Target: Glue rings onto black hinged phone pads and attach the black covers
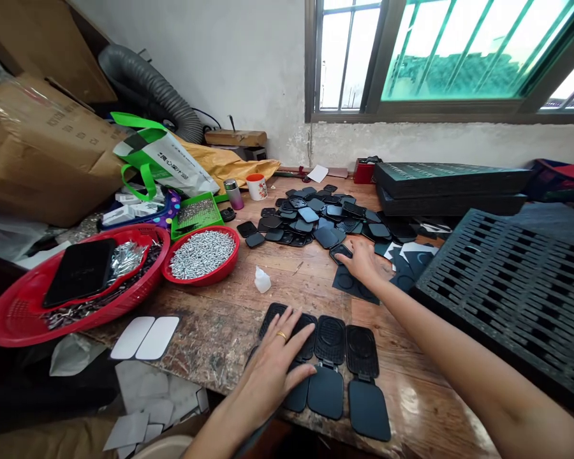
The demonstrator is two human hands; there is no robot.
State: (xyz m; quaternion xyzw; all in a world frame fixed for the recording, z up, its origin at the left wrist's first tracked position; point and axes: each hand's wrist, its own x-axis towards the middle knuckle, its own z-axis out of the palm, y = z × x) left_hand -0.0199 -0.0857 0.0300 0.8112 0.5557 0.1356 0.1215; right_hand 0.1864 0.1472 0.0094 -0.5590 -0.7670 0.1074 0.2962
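Note:
My left hand [281,350] lies palm down over a row of black hinged plastic cases [330,338] at the table's front edge, fingers stretched and spread. The cases stand opened flat, ribbed halves with a ring shape at the far side, smooth halves nearer me. My right hand [361,260] reaches to the near edge of a heap of black plastic cases [310,213]. Its thumb and fingers close on one black plastic case [339,252], partly hidden by the hand. Beneath that hand lies a dark sheet with round cut marks [347,280].
A small white dropper bottle [262,280] stands mid-table. At left are a red bowl of small metal pins [203,255], a red basket [14,319] and two white cards [146,338]. A slotted black foam tray [507,293] fills the right side, with stacked trays [449,185] behind.

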